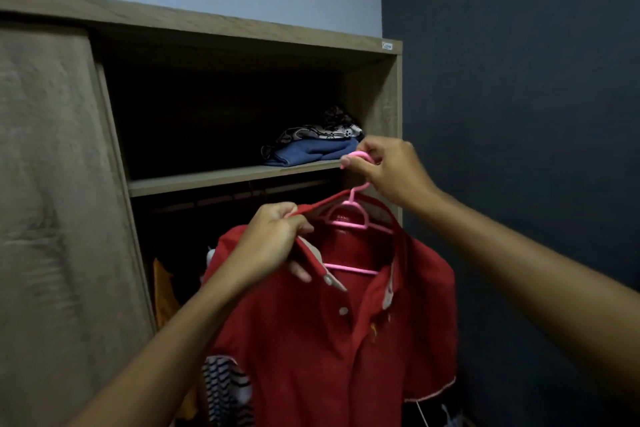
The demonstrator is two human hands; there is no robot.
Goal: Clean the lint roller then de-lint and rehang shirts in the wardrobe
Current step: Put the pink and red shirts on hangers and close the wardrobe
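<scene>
While I hold the red shirt (311, 340) on its pink hanger (349, 218), slip risk.
Right hand (388, 173) grips the hook (360, 156), left hand (273, 243) pinches the collar (313, 209); tugging may pull a shoulder off.

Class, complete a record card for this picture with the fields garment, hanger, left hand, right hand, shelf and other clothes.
garment: red polo shirt, on a hanger, held in front of the open wardrobe
hanger: pink hanger, hook not on any rail
left hand: left hand pinches the shirt's collar
right hand: right hand grips the hanger's hook
shelf: shelf bears a folded blue cloth under a black-and-white patterned cloth
other clothes: striped garment and orange garment below the shelf
</scene>
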